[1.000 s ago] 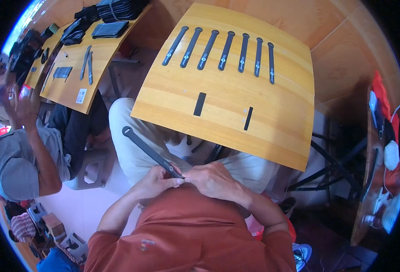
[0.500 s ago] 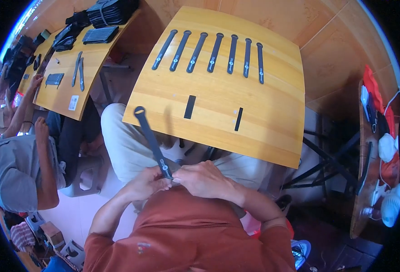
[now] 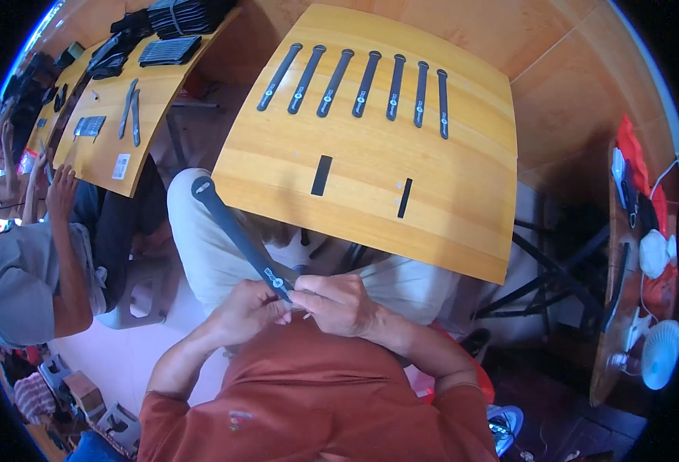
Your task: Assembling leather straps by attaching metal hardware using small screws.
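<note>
A dark grey strap (image 3: 235, 231) with a slotted, rounded end and a white printed mark slants up and to the left from my lap. Its lower end sits between my left hand (image 3: 249, 314) and my right hand (image 3: 338, 303), both closed on it with pinched fingers. A small pale bit shows under my right fingers, too small to name. Across the far part of the wooden table (image 3: 447, 173) several similar straps (image 3: 368, 85) lie in a row, slotted ends away from me. Nearer lie two short black strips, a left strip (image 3: 322, 175) and a right strip (image 3: 406, 199).
At left, a co-worker in a grey shirt (image 3: 20, 269) sits by another wooden table (image 3: 108, 165) bearing straps and dark stacked bundles (image 3: 172, 51). A small fan (image 3: 661, 354) stands on a side board at right. Dark table legs (image 3: 547, 269) stand below my table's right side.
The strap's slotted end has swung left and lower, so it slants more. My hands still pinch its lower end. The co-worker's arm has shifted, and the view has moved slightly.
</note>
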Demonstrator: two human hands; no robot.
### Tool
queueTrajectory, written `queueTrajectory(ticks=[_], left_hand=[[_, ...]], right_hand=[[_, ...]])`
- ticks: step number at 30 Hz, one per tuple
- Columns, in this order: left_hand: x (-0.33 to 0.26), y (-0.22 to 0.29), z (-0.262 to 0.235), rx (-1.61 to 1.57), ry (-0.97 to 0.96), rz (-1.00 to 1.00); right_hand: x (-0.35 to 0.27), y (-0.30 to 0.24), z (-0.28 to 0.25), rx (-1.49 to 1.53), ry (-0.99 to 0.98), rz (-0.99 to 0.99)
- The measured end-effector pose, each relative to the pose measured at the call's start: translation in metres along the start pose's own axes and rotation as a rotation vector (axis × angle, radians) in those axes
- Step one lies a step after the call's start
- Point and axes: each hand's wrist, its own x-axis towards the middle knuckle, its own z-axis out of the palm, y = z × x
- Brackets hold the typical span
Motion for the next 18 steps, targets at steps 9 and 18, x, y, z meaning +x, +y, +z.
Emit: queueTrajectory(ticks=[9,18], left_hand=[[-0.008,0.042,0.006,0.274,-0.351,0.173],[-0.013,0.03,-0.007,0.306,-0.266,0.055]], right_hand=[[0.046,0.035,-0.096,-0.201,0.412,0.077],[0.081,0.165,-0.379,-0.67,0.886,0.403]])
